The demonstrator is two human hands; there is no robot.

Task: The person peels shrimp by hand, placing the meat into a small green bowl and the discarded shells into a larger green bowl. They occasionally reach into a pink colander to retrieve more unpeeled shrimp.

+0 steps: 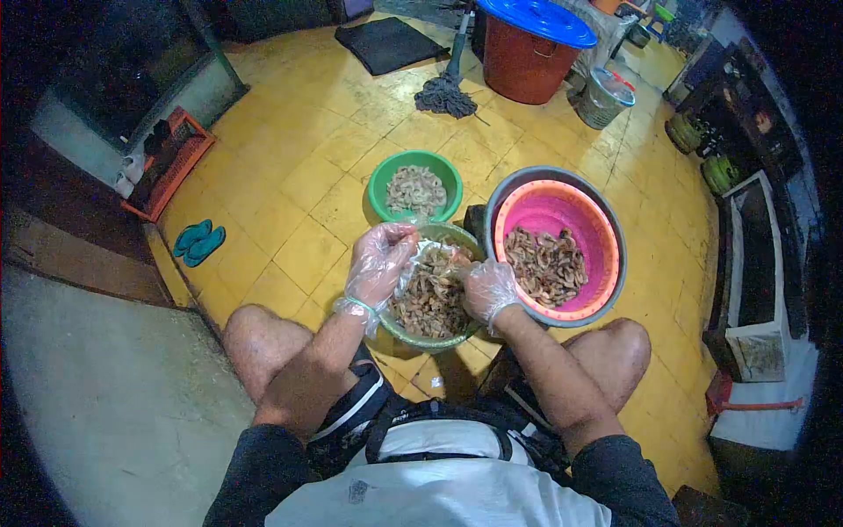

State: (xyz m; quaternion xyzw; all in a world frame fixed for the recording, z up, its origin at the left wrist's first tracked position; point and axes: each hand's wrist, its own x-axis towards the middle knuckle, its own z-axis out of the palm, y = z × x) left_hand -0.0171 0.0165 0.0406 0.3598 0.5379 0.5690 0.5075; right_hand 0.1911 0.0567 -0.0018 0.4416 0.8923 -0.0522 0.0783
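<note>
Both of my hands wear clear plastic gloves and are over a green bowl [406, 337] heaped with brownish shrimp [430, 303]. My left hand [383, 263] is at the bowl's upper left, its fingers pinched together; what they hold is too small to name. At the right rim is my right hand [490, 288], its fingers curled inward over the shrimp, with their tips hidden. Just beyond, a bright green basin [378, 189] contains pale shrimp [416, 190]. To the right, a pink colander [600, 237] inside a grey basin [620, 263] has more brownish shrimp [546, 268].
Beyond the bowls are a mop [446, 95], a dark mat [391, 44], a red tub [524, 66] with a blue lid [544, 19], and a small bucket [602, 104]. Teal slippers [199, 242] and an orange rack [180, 176] are at left. My bent knees flank the bowl.
</note>
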